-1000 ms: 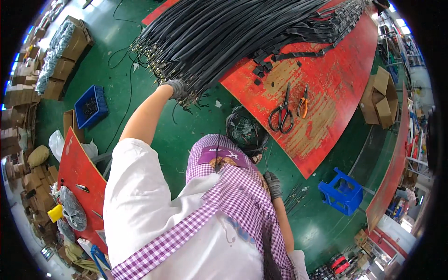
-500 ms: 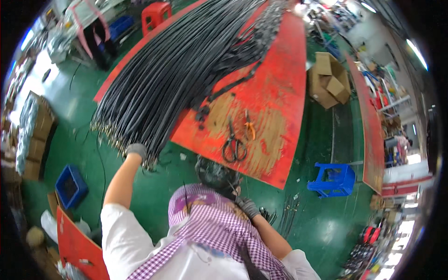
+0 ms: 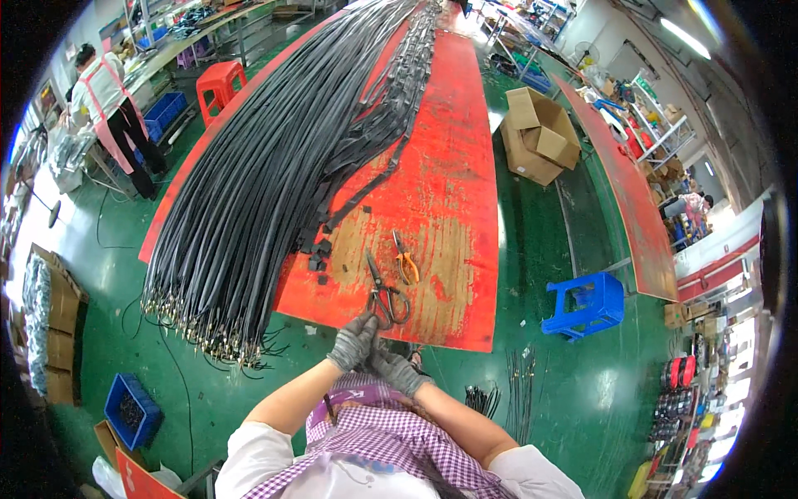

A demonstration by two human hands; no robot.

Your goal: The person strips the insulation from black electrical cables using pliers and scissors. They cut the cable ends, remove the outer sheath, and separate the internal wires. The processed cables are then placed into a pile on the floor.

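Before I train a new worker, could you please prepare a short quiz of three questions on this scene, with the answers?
1. True or false: the left hand and the right hand are both gloved.
2. Fill in: the pliers on the red table have ____ handles.
3. Which lies nearest the hands? a) blue stool b) scissors c) cardboard box

Key: 1 true; 2 orange; 3 b.

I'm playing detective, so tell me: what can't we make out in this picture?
All in the head view:
Anything between the left grip and the right grip: the gloved fingers hide it.
The far end of the black cables: the top edge cuts it off.
The bottom of the cardboard box: its flaps and walls hide it.
What the dark bits in the blue bin are: too small.
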